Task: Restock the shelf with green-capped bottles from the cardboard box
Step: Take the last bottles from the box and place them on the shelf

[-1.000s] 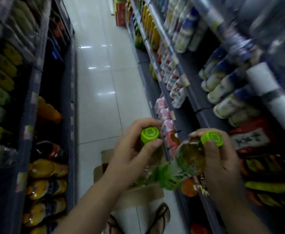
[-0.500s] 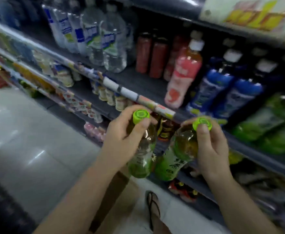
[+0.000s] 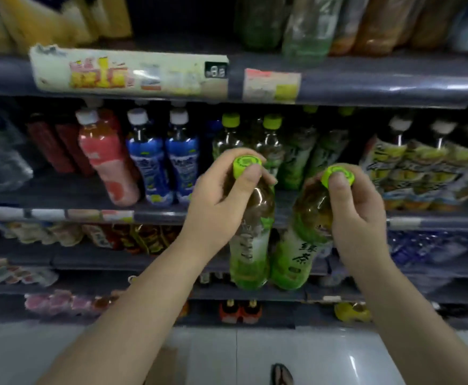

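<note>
1. While I face the shelf (image 3: 155,215), my left hand (image 3: 219,204) grips one bottle (image 3: 251,245) by its neck, thumb against the green cap (image 3: 246,165).
2. My right hand (image 3: 357,215) grips a second bottle (image 3: 299,245) the same way, thumb on its cap (image 3: 338,175).
3. Both bottles hang upright in front of the shelf edge, their bases nearly touching.
4. Matching shelved bottles (image 3: 271,145) stand just behind them, between blue bottles (image 3: 166,162) and yellow-labelled ones (image 3: 410,168).
5. Only a corner of the box (image 3: 163,365) shows on the floor below.
</note>
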